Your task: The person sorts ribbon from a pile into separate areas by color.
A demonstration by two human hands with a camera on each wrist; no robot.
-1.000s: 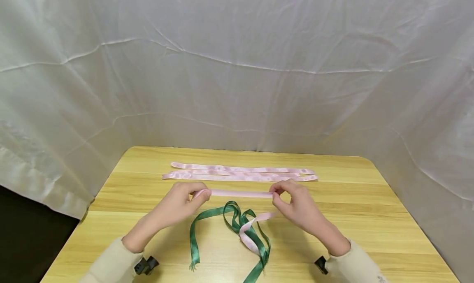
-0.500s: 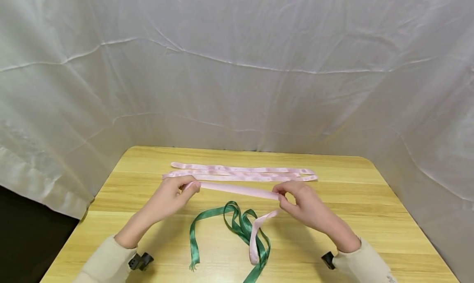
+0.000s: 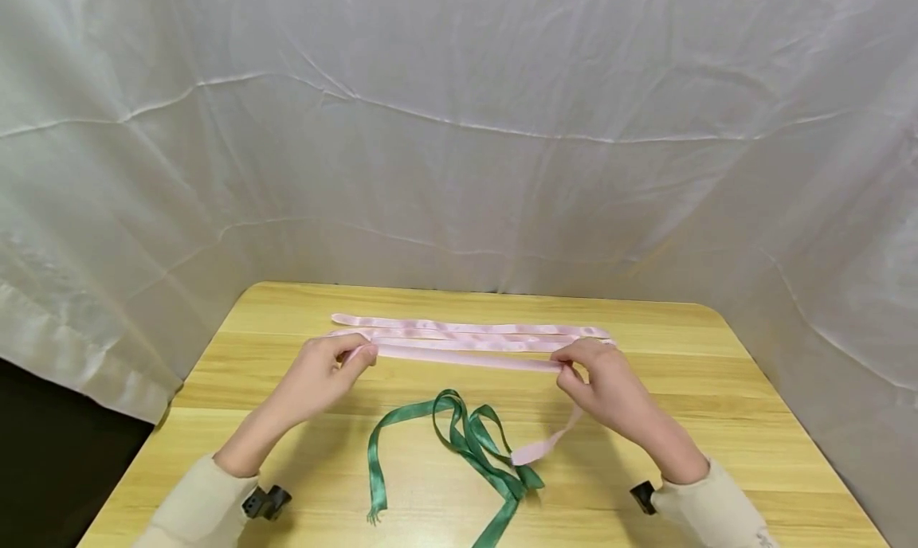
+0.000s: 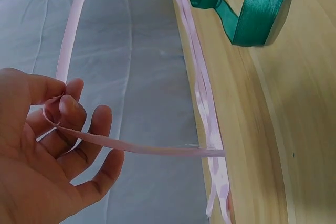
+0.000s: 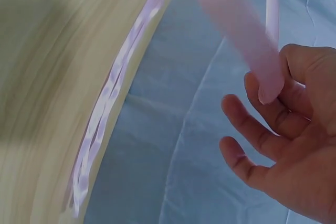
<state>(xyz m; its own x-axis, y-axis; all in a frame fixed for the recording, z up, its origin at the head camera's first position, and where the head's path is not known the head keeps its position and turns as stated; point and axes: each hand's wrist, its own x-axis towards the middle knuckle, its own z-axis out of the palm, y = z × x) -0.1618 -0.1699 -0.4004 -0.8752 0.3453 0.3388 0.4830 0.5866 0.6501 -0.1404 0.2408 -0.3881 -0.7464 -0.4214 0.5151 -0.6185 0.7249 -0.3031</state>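
Observation:
A pink satin ribbon [image 3: 466,359] is stretched nearly level between both hands, above the table. My left hand [image 3: 315,381] pinches it at the left; in the left wrist view a narrow length [image 4: 157,151] runs off from the fingers. At the right, my right hand [image 3: 610,385] pinches the ribbon between thumb and forefinger. From that hand a loose tail [image 3: 534,452] droops over a green ribbon [image 3: 412,410], which lies in loops with a frayed end. Just behind the stretched ribbon, more lengths of pink ribbon [image 3: 466,326] lie in rows along the table.
The wooden table [image 3: 717,420] has rounded far corners. A pale, creased cloth [image 3: 459,174] hangs behind it and at both sides. A dark area [image 3: 64,452] shows past the table at the left.
Both hands have moved apart and a little away from the body, so the stretched ribbon is longer and nearer the laid rows. The loose tail has swung right and shifted part of the green ribbon.

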